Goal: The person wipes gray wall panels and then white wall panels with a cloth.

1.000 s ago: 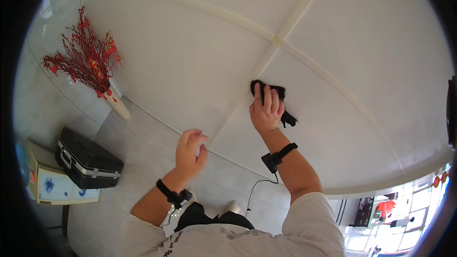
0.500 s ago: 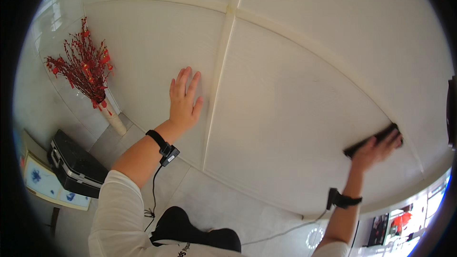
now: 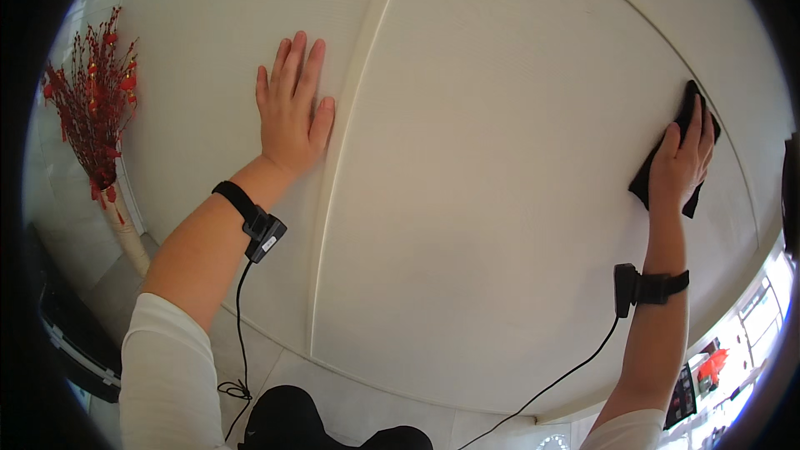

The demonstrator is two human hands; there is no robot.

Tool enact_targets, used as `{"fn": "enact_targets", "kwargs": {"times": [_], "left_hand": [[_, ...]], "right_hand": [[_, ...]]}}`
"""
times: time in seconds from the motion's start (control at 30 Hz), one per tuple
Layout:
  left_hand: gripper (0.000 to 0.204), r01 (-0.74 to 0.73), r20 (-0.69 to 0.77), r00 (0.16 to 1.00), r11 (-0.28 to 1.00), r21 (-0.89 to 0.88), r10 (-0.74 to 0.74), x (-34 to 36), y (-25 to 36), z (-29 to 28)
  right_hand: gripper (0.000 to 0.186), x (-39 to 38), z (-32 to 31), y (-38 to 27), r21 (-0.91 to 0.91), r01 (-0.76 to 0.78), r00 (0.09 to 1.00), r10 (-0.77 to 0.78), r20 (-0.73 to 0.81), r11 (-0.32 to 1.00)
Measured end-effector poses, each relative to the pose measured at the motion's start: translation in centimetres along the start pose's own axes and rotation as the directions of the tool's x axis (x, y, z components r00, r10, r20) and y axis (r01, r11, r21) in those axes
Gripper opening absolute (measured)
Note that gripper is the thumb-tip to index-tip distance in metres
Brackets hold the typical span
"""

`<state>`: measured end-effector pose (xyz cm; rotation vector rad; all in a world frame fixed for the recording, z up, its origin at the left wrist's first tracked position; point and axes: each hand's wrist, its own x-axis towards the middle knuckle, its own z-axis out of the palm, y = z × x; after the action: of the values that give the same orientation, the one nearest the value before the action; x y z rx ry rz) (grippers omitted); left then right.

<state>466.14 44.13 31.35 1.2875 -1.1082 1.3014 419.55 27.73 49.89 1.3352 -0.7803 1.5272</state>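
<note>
My left hand (image 3: 289, 112) lies flat on the white panel (image 3: 467, 167), just left of its raised vertical strip (image 3: 343, 129), fingers spread and holding nothing. At the far right, my right hand (image 3: 685, 162) presses a black cloth (image 3: 642, 186) against the same panel, close to its right-hand trim. Parts of the cloth stick out past the fingers and below the palm. Each wrist wears a black strap with a small box, and a dark cable runs down from each.
A tall vase (image 3: 125, 229) of red berry branches (image 3: 96, 104) with red ornaments stands at the left. Below it is a black hard case (image 3: 79, 342). Grey floor tiles (image 3: 358, 383) run along the panel's base. Brighter room items show at the lower right.
My right hand has moved up with the black cloth, which now shows more of its spread surface. My left hand has also shifted up and left, and the view has tilted.
</note>
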Motion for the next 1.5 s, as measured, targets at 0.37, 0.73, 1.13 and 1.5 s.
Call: {"fn": "enact_targets", "kwargs": {"times": [0.37, 0.73, 1.13, 1.5], "left_hand": [[0.069, 0.009, -0.006, 1.0, 0.999, 0.034, -0.009, -0.7, -0.4, -0.8], [0.067, 0.015, -0.012, 1.0, 1.0, 0.027, -0.014, -1.3, -0.9, 0.2], [0.068, 0.015, -0.027, 1.0, 0.999, 0.037, -0.014, -1.2, -1.2, 0.1], [0.069, -0.003, -0.026, 1.0, 0.998, 0.065, 0.004, -1.1, -0.4, 0.2]], "right_hand": [[0.044, 3.2, -1.2, -11.5, 0.289, 0.23, 0.969, -0.19, -0.159, 0.929], [0.042, -2.8, -0.7, -15.4, 0.134, 0.511, 0.86, -0.504, -0.086, 0.849], [0.039, -11.1, -7.3, -1.3, 0.413, 0.327, 0.903, -0.41, 0.129, 0.85], [0.023, -10.6, -20.4, 21.7, -0.301, -0.086, 0.574, 0.294, 0.764, 0.95]]}}
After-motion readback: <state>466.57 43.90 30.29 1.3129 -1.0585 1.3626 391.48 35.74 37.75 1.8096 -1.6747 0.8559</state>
